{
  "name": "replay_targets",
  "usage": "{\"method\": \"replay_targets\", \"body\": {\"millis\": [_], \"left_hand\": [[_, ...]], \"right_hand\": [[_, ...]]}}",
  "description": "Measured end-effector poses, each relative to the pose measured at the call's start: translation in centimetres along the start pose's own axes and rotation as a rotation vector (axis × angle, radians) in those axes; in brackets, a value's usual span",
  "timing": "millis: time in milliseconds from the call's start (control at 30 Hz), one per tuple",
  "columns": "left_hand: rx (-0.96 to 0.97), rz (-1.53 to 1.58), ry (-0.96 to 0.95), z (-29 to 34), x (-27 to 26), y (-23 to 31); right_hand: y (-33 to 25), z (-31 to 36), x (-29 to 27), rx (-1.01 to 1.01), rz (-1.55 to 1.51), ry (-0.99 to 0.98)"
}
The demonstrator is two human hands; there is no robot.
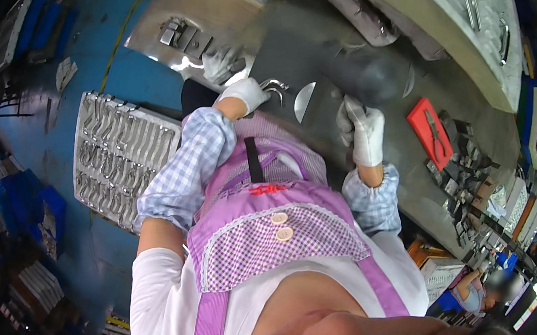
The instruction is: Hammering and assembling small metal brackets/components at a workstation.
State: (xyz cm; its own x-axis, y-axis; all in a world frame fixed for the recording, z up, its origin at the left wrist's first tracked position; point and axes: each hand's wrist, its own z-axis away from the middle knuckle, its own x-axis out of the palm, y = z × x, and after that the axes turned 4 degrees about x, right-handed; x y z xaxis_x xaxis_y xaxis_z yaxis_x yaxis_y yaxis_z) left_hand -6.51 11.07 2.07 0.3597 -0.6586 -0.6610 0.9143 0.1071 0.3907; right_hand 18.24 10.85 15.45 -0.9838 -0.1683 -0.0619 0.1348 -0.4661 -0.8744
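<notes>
The white-gloved left hand (247, 96) held a shiny, curved metal piece (276, 85) clamped; the white-gloved right hand (365, 131) showed an indiscernible grip.

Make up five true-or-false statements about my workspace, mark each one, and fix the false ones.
1. The left hand wears a white glove. True.
2. The right hand is bare. False: the right hand is gloved too.
3. The pliers lie on a blue tray. False: the pliers lie on a red tray.
4. A white tray of shiny metal parts is on your left. True.
5. The curved part is at the right hand's fingertips. False: the curved part is at the left hand's fingertips.
</notes>
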Motion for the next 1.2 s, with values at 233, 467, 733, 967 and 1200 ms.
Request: {"method": "replay_targets", "body": {"millis": [233,467,733,967,1200], "left_hand": [[0.189,-0.148,0.255,-1.0,3.8,-2.0],[-0.048,0.525,0.256,3.4,4.0,1.6],[0.251,1.231,0.352,5.2,5.7,1.9],[0.223,1.394,0.698,6.1,6.5,1.6],[0.437,0.667,1.054,6.6,7.3,1.7]], "right_hand": [[9.3,-4.6,-2.3,-0.723,1.058,0.234],[8.0,-5.3,-8.8,-0.807,1.200,0.749],[10.8,-6.0,6.6,-0.213,1.087,0.284],[8.5,-1.8,7.5,-0.299,0.005,-0.123],[4.2,1.0,9.2,-0.214,0.376,-0.125]]}}
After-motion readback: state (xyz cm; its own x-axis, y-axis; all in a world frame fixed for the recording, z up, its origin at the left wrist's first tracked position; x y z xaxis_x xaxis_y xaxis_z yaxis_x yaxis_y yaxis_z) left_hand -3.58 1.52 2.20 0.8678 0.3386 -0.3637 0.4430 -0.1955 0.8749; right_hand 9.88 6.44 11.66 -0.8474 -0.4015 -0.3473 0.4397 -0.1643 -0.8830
